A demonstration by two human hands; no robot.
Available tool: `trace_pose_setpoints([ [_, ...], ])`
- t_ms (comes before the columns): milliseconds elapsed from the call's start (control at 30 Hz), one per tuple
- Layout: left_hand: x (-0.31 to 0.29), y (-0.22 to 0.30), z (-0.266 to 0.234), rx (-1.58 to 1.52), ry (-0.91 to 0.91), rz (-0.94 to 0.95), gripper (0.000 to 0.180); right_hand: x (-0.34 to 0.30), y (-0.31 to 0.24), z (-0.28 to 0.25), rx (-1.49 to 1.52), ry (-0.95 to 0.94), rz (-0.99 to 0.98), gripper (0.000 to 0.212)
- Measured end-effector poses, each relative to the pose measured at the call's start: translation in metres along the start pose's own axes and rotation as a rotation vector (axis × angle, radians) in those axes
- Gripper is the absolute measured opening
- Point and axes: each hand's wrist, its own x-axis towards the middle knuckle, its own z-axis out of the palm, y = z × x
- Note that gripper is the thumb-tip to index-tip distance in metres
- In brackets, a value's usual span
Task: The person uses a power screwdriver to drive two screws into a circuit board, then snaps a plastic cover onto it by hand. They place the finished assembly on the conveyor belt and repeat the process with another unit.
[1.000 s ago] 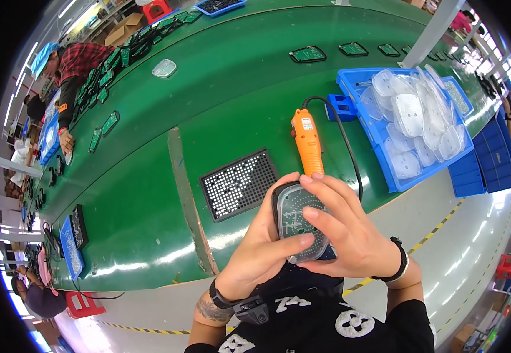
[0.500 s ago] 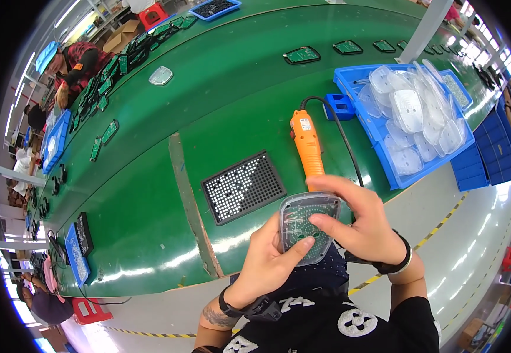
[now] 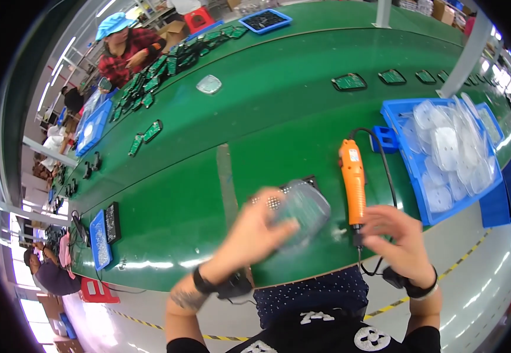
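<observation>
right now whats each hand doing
Left hand: closed on the clear plastic cover.
Right hand: open, holding nothing, beside the orange screwdriver.

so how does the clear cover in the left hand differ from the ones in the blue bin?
The clear cover in the left hand is single, lifted above the belt, tilted and motion-blurred. The covers in the blue bin are many, piled loosely, overlapping and sharp in view. Both are translucent, rounded plastic shells.

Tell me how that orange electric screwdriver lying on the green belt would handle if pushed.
The orange screwdriver has a rounded barrel lying flat, so it would probably roll sideways. Its black cord loops from the rear and would likely drag or tug it. It looks rigid, not floppy.
</observation>
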Motion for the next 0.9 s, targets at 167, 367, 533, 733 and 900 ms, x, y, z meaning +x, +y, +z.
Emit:
trace_pose_setpoints([
  [167,0.105,-0.072,-0.153,-0.347,0.307,-0.186,0.049,-0.022,0.006,-0.05,-0.073,0.37,-0.009,0.01],
  [367,0.165,-0.187,-0.323,0.436,0.971,-0.123,0.058,-0.051,0.027,-0.104,-0.256,0.618,0.019,0.021],
  [533,0.16,-0.212,-0.367,1.488,0.872,-0.272,0.066,-0.068,0.038,-0.143,-0.309,0.784,0.066,0.025],
  [733,0.152,-0.216,-0.431,1.229,0.513,-0.264,0.047,-0.044,0.033,-0.149,-0.537,0.867,0.143,0.026],
  [900,0.167,-0.202,-0.423,1.416,0.55,-0.358,0.064,-0.026,0.014,-0.162,-0.851,0.835,0.275,0.016],
])
